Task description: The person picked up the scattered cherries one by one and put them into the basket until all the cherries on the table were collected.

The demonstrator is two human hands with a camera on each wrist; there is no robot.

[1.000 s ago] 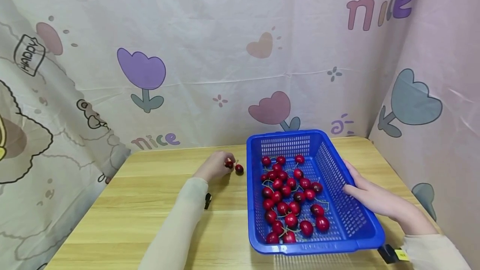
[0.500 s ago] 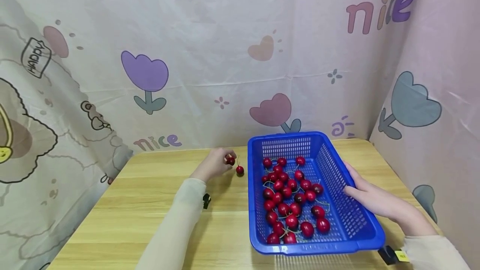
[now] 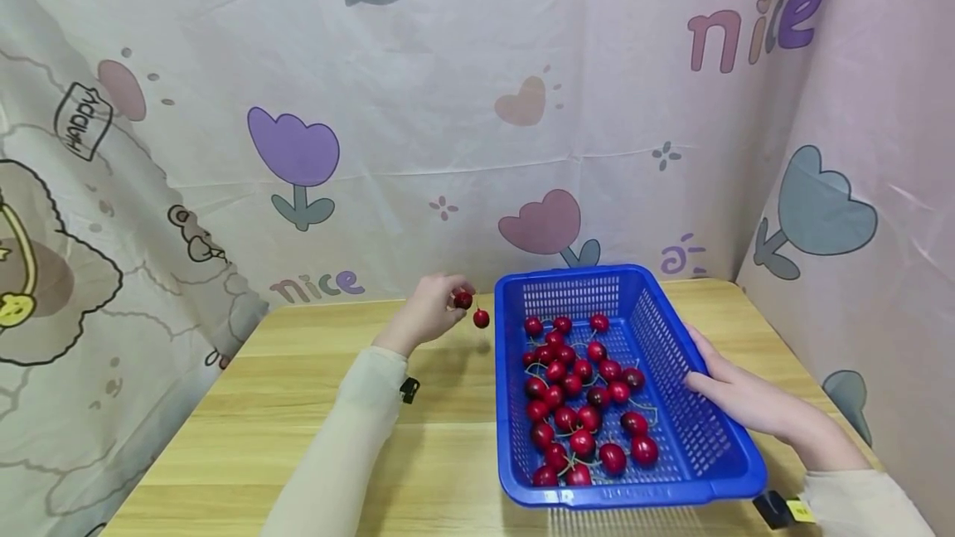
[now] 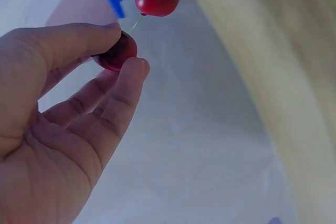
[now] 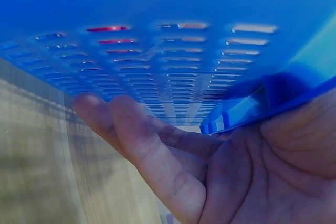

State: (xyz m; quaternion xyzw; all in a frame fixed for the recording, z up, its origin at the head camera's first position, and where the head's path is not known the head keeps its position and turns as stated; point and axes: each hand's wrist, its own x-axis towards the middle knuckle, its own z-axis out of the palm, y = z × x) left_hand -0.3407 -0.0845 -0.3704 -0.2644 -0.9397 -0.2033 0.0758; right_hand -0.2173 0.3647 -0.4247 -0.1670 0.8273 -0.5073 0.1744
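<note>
My left hand (image 3: 429,312) pinches a dark red cherry (image 3: 463,300) between thumb and fingertips, above the table left of the basket. A second cherry (image 3: 481,318) hangs beside it in the air, apart from my fingers; in the left wrist view a thin stem runs from it to the held cherry (image 4: 118,53). On the right, my right hand (image 3: 746,388) grips the long rim of a blue plastic basket (image 3: 630,491), thumb over the edge and fingers under the outside wall (image 5: 157,77). Many red cherries with green stems (image 3: 582,442) lie inside, mostly toward the basket's left and front.
The basket stands on a wood-grain table (image 3: 298,404), its left wall close to the hanging cherry. A printed fabric sheet (image 3: 418,106) rises behind the table and along both sides.
My left hand has risen off the table, lifting the pinched cherry; the second cherry, earlier resting on the table, now hangs in the air. My right hand stays on the basket.
</note>
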